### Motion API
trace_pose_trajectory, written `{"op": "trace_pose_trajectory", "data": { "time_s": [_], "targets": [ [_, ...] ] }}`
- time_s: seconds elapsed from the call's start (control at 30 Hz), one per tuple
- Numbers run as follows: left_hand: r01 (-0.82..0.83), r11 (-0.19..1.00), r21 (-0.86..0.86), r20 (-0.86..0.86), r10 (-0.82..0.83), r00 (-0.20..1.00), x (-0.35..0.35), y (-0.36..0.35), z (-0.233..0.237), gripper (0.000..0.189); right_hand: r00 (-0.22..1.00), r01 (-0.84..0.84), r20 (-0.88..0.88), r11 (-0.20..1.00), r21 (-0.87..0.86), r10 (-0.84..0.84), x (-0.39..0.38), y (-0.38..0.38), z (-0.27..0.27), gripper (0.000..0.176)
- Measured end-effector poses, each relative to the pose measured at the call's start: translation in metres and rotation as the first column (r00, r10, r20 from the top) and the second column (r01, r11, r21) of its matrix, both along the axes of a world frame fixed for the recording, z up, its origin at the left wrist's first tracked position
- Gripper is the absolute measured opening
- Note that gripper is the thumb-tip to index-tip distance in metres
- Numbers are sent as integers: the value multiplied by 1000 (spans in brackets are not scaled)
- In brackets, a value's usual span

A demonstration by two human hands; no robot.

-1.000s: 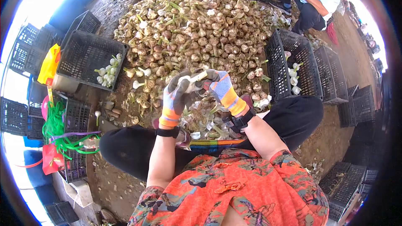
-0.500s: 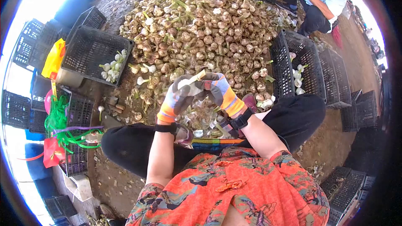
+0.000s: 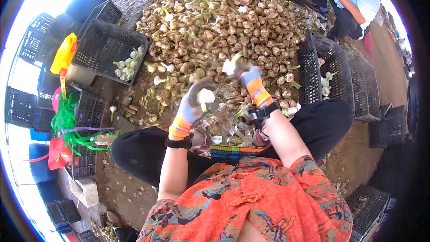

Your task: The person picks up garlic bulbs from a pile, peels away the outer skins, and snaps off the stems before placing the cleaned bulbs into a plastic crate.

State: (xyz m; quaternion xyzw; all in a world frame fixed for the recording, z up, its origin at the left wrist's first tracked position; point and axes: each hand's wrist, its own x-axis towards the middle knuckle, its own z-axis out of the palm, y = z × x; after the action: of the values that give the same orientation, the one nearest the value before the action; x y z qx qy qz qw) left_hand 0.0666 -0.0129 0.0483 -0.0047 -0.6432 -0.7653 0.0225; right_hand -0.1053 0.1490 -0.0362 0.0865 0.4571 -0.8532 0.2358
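Note:
Both my hands wear grey-palmed gloves with orange and blue bands. In my left hand [image 3: 199, 103] is a peeled white garlic bulb [image 3: 205, 96], with the fingers curled round it. My right hand [image 3: 246, 76] is closed at the edge of some whitish husk with a green stem [image 3: 231, 65], blurred by motion. A large heap of unpeeled garlic [image 3: 215, 31] lies just beyond both hands. Loose skins and stalks [image 3: 233, 125] lie below them, between my feet.
A black crate [image 3: 105, 49] with white bulbs [image 3: 130, 65] stands at the left. Another crate [image 3: 333, 69] with bulbs is at the right. Green netting [image 3: 67, 118] hangs over crates at far left. A co-worker [image 3: 354, 4] in a light blue shirt squats at the upper right.
My hands were together and have moved apart, the left lower and the right up and outward. A white bulb now shows in my left hand. The whole view has shifted slightly.

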Motion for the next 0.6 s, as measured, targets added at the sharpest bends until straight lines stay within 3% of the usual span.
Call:
{"op": "trace_pose_trajectory", "data": {
  "time_s": [0.03,0.07,0.1,0.13,0.17,0.23,0.3,0.33,0.37,0.4,0.43,0.47,0.5,0.53,0.57,0.6],
  "targets": [
    [-80,981,-175,-36,75,997,-3,-4,-4,75,754,-225,-351,721,656,555,19,1,7,31],
    [-156,928,-339,-81,137,987,-4,-5,-6,88,637,-198,-347,581,790,689,41,2,35,36],
    [-152,930,-336,-78,133,988,-5,-4,-4,88,510,-137,-303,424,895,805,55,0,59,40],
    [-225,876,-427,-173,165,971,-5,-2,-1,93,588,-210,-416,627,750,694,55,-8,47,44],
    [-302,808,-505,-265,188,946,-4,-1,-1,98,638,-288,-456,741,606,621,65,-13,63,41],
    [-227,787,-573,-153,169,974,-3,-2,-8,106,519,-256,-555,738,625,650,71,-18,79,33],
    [-247,833,-495,-280,117,953,-10,5,-7,119,525,-317,-480,685,656,703,72,-18,97,29],
    [-108,971,215,24,105,994,-5,18,19,119,520,-382,-398,622,683,756,71,-16,103,25],
    [-100,971,219,22,98,995,-5,17,14,119,525,-376,-396,622,687,754,71,-13,107,25],
    [-190,980,-53,-101,184,978,-5,13,4,114,519,-361,-403,621,696,754,72,-11,109,24],
    [-301,903,-306,-243,231,942,-6,13,5,108,512,-347,-410,618,705,755,73,-9,112,23],
    [-534,630,-564,-546,200,813,-14,11,7,102,513,-345,-409,618,706,754,73,-8,115,23],
    [-533,632,-563,-546,200,814,-13,13,9,102,519,-343,-393,606,718,759,73,-7,118,22],
    [-319,901,-295,-362,203,910,-9,17,11,104,525,-342,-378,596,727,762,75,-5,122,22],
    [-103,992,72,-184,115,976,-6,24,24,106,533,-341,-361,585,736,765,77,-4,130,23],
    [-83,878,471,202,-16,979,-7,28,40,105,476,-245,-329,482,841,816,79,-4,140,24]
  ]
}}
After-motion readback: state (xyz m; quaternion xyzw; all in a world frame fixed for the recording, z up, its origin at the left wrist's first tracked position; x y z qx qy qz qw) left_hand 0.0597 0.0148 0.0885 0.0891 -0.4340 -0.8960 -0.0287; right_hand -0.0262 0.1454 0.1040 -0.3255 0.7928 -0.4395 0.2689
